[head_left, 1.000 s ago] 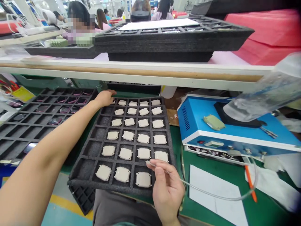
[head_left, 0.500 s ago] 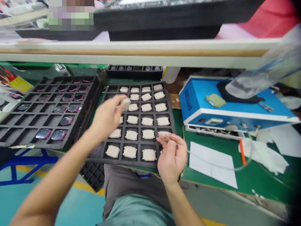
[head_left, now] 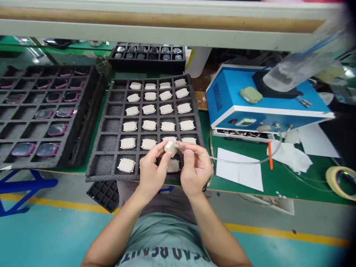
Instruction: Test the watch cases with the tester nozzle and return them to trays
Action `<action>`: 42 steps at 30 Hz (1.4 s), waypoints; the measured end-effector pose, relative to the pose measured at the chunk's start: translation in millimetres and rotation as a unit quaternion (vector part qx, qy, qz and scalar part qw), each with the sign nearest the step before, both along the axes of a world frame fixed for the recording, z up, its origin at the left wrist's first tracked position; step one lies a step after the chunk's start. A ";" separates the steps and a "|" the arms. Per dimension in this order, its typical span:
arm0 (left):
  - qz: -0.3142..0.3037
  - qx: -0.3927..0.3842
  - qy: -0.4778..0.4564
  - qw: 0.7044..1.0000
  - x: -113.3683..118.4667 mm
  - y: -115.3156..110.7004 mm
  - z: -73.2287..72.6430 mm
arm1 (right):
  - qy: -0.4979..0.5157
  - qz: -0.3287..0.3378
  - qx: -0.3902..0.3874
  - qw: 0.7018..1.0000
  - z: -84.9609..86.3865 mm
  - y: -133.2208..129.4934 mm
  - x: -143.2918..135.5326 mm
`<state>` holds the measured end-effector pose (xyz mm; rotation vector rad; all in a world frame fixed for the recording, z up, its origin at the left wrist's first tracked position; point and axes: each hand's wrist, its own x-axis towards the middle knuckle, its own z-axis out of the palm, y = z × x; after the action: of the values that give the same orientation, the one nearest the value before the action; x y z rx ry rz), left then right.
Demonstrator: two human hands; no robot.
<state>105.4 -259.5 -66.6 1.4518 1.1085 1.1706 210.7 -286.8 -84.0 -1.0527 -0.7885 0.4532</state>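
Pinched in the fingers of my left hand [head_left: 151, 171] is a beige watch case [head_left: 170, 147], tilted up on edge over the front of a black foam tray [head_left: 104, 144]. My right hand [head_left: 196, 171] grips the end of a thin clear tube [head_left: 236, 161], and its tip meets the right side of the held case. Whether that tip is a needle or a nozzle I cannot make out. Similar beige cases [head_left: 149, 125] lie singly in the tray's compartments, while its leftmost column is bare. My hands partly cover the front compartments.
On the right stands a blue machine [head_left: 222, 107] with a green case [head_left: 251, 95] on top. Nearby lie white paper [head_left: 239, 170], an orange stick [head_left: 270, 155] and a tape roll [head_left: 339, 182]. Left is a tray of purple-rimmed watches [head_left: 57, 129]; a shelf edge [head_left: 167, 31] crosses overhead.
My left hand has brought the beige case from the tray's left side rightward and down to my right hand. The view has tilted downward.
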 end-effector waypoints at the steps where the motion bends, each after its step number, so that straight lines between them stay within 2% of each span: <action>1: 0.002 0.002 -0.001 1.000 -0.5 -0.8 -0.4 | -0.001 0.004 -0.003 1.000 -0.4 -0.2 0.4; 6: 0.019 0.020 -0.017 0.999 1.2 -0.8 -4.2 | 0.006 0.017 0.003 1.000 -1.6 -0.1 2.1; 15: 0.006 0.050 -0.006 0.999 0.0 1.1 -6.0 | -0.008 0.020 -0.006 1.000 -0.2 -0.4 3.4; 42: -0.008 0.053 0.010 0.998 0.0 1.3 -5.7 | -0.013 0.011 -0.033 0.999 1.1 -0.8 4.6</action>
<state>105.4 -258.2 -72.4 1.5544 1.0590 1.2218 215.2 -287.6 -82.9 -1.1136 -0.8133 0.4887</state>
